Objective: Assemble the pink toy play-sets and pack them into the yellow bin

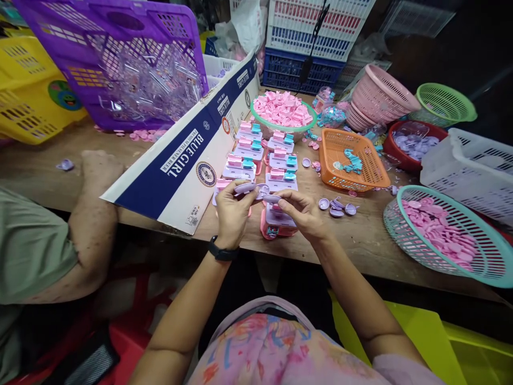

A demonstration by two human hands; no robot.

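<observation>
My left hand [233, 213], with a dark band at its wrist, pinches a small lilac plastic piece [244, 188] with a rounded edge. Opposite it, my right hand [302, 213] grips another lilac plastic piece [272, 198] between thumb and fingers. The two pieces are close together; whether they are joined I cannot tell. Beneath and beyond my hands stand two rows of toy assemblies [281, 183] with lilac tops and pink and teal parts. Several loose lilac cup-like pieces [336, 207] lie on the table right of my right hand.
A bowl of pink parts [256, 118] stands behind the rows. To the right are an orange basket [326, 170] and a teal basket [390, 219] with pink pieces. A cardboard panel [180, 166] stands along the left, with another person's arm [94, 214] beyond it.
</observation>
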